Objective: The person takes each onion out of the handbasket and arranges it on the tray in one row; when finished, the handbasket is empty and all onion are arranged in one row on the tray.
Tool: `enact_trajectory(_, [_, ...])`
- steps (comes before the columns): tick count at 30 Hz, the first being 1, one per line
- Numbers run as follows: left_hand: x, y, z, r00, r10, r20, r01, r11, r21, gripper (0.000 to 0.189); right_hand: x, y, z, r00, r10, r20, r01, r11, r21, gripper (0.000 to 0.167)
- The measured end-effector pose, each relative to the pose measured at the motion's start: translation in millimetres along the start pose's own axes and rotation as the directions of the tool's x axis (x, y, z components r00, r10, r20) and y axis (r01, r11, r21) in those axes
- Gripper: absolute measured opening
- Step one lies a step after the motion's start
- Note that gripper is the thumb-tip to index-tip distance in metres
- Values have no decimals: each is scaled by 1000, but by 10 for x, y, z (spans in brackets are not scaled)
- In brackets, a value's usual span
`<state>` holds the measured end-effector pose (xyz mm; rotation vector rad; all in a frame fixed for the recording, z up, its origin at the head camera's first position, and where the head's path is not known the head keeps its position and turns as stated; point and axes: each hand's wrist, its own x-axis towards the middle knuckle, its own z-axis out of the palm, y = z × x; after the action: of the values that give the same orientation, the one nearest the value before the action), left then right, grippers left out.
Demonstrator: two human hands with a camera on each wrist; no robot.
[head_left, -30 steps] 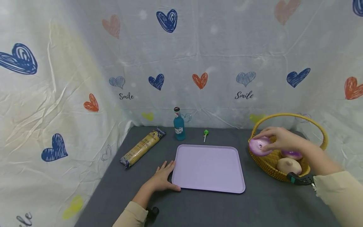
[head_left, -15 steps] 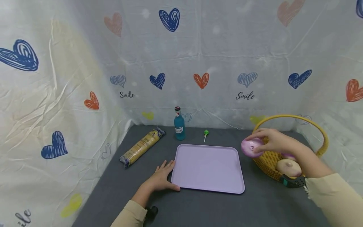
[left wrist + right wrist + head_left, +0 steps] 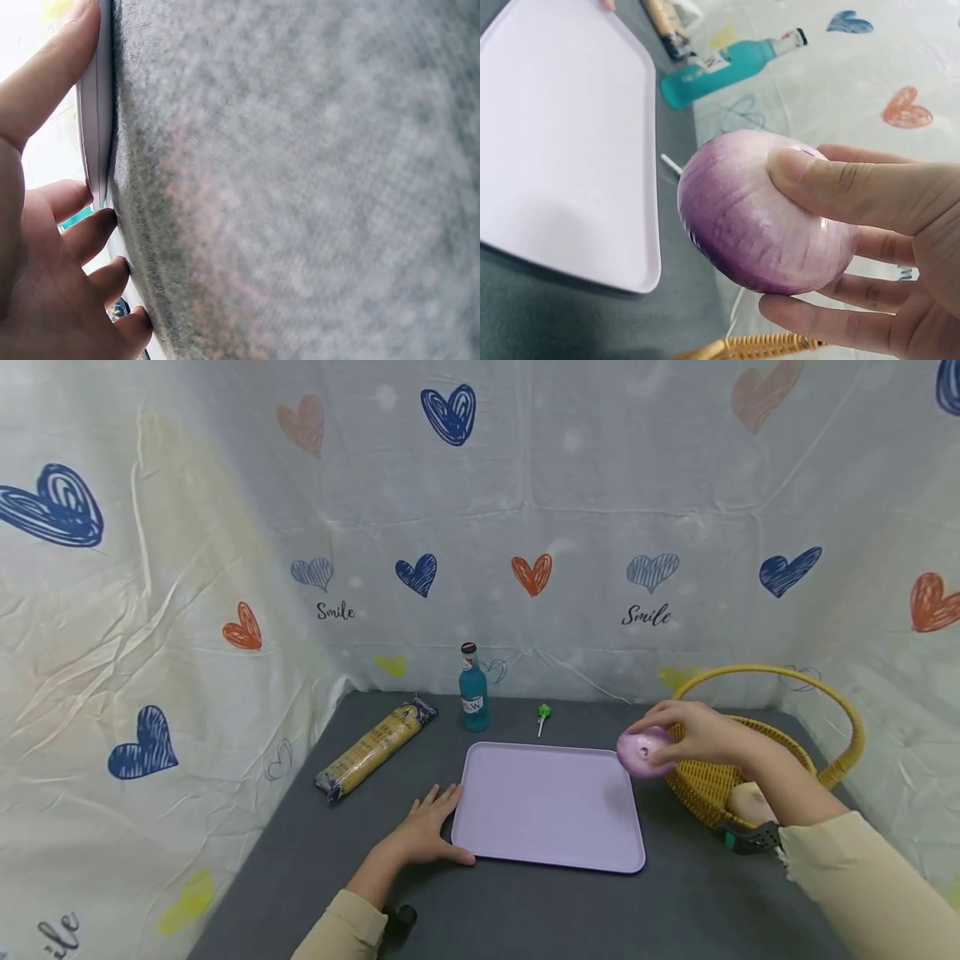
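In my right hand (image 3: 701, 735) is a purple onion (image 3: 761, 214), pinched between thumb and fingers above the right edge of a lilac tray (image 3: 547, 806). The right wrist view shows the thumb on the onion's near side and fingers behind and below it. My left hand (image 3: 423, 831) rests at the tray's left edge, fingers spread and thumb at the front left corner. In the left wrist view that thumb lies along the tray's rim. A yellow wicker basket (image 3: 693, 793) stands right of the tray, holding a pale round vegetable (image 3: 750, 803); my right forearm hides part of its inside.
Behind the tray stand a blue bottle (image 3: 474, 697) and a green lollipop (image 3: 543, 717) lying on the grey table (image 3: 570, 910). A long yellow packet (image 3: 378, 747) lies at the left. A heart-printed cloth (image 3: 585, 468) hangs behind.
The right hand has carried the onion left, out from over the basket to the tray's right edge. The left hand stays at the tray.
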<state>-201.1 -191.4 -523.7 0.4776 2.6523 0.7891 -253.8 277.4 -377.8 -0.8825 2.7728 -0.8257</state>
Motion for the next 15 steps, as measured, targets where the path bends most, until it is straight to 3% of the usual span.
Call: enact_trajectory(15, [3,-1,0,1000,7,3,-7,1000,-2,120,227,-84,138,999,-20,29,19,999,40,44])
